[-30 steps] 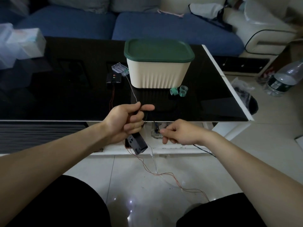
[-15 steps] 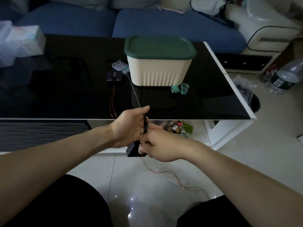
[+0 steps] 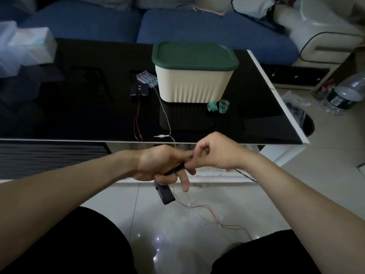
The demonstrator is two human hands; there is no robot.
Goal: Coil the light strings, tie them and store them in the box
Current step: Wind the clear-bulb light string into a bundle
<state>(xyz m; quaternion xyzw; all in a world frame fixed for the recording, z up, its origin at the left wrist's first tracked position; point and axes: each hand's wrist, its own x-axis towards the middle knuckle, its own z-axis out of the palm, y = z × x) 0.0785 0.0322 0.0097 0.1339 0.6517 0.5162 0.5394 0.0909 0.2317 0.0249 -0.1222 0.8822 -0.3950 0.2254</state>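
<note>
One light string is being coiled; tying and boxing are not yet done.

The thin copper-red wire light string (image 3: 199, 207) with its black rectangular battery case (image 3: 165, 194) hangs below the left hand (image 3: 158, 165), its loose tail trailing over the pale tiled floor (image 3: 256, 194) between the knees. The left hand grips the dark gathered turns, fingers curled round them, while the right hand (image 3: 213, 153) pinches the wire just beside them, as if laying on another loop. Judged from the slack left, the next move calls for drawing up the floor tail evenly. Two more strings lie on the glossy black worktop (image 3: 79, 115): a black control pack (image 3: 139, 89) and a clear plastic battery holder (image 3: 146, 78). Green ties (image 3: 217, 106) wait beside the cream ribbed box with the green lid (image 3: 194, 76), lid on.
</note>
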